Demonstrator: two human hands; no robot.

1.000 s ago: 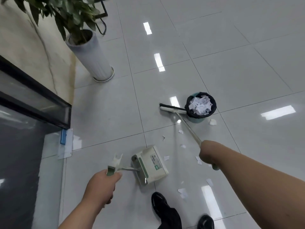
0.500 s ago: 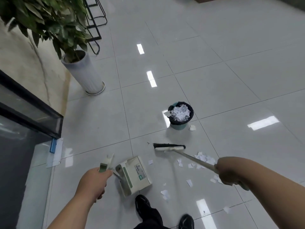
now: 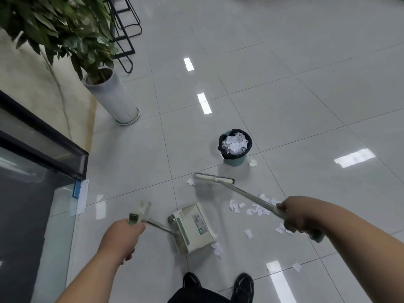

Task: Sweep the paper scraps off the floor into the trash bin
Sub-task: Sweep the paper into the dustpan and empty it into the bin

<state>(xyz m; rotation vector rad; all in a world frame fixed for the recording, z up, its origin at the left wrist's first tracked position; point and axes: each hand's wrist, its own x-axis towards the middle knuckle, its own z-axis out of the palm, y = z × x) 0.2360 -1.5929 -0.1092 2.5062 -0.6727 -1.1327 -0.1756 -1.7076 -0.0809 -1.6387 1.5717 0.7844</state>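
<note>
Paper scraps (image 3: 254, 207): the main cluster lies on the tile under the broom shaft, between broom head and right hand. Strays sit at the dustpan lip and near the left end of the broom head. One crumpled piece (image 3: 253, 163) lies just beside the trash bin. From my feed I judge them near weightless and limp, likely to skid or flutter under a fast stroke. They are not worth pinching singly, so the broom does the handling. I would use short, low strokes toward the pan.

Right hand (image 3: 294, 217): fist wrapped round the upper broom handle, green end cap showing past it. Broom (image 3: 215, 178): head low, just short of the bin. I cannot tell whether the bristles touch the floor.

Left hand (image 3: 121, 239): curled round the top of the dustpan's long handle. Dustpan (image 3: 194, 228): on the floor near the shoes (image 3: 242, 285), mouth facing the cluster.

Trash bin (image 3: 235, 161): black liner, white paper heaped close to the rim. It looks light, and I expect it would tip if the broom knocked it.

Floor (image 3: 306, 106): glossy pale grey tile, ceiling lights mirrored in it. I read it as slick, so the paper should slide easily.

Room: potted plant (image 3: 111, 99) in a tall white pot by a beige wall, dark glass door (image 3: 26, 193) at left, black wire frame (image 3: 124, 40) beyond the plant.
</note>
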